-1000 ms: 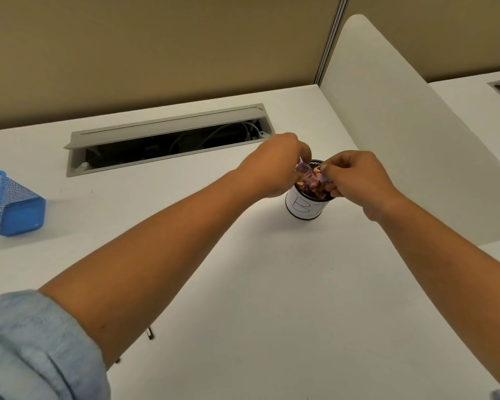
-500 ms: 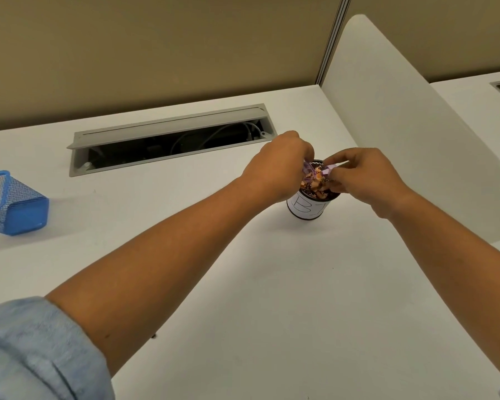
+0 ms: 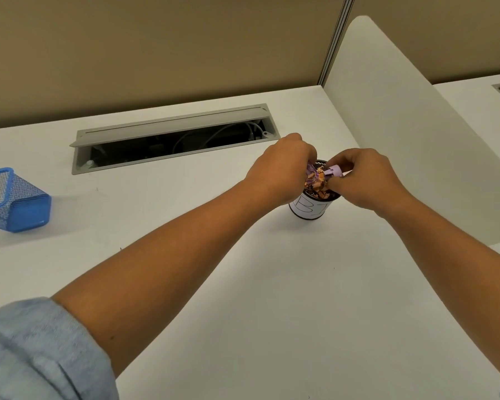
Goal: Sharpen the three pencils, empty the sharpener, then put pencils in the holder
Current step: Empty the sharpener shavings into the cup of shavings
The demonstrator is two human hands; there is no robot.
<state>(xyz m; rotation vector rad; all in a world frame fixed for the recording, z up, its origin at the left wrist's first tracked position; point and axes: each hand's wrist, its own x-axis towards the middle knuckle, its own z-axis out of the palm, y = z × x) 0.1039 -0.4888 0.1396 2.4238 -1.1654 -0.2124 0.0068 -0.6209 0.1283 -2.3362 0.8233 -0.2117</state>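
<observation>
Reaching out over the desk, I am pinching the clear sharpener case in my left hand and its purple cap in my right hand, close together above the shavings-filled cup. Far left, the blue holder is lying on its side.

White desk, tan partition wall

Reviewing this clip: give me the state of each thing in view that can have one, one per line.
Left hand: shut on sharpener case, over the bin.
Right hand: shut on sharpener top.
Sharpener case: clear purple, pulled apart from its top, tilted over the bin.
Sharpener top: off the case.
Bin: upright, shavings piled inside.
Blue holder: lying on its side; no pencils seen in it.
Cable hatch: lid open.
</observation>
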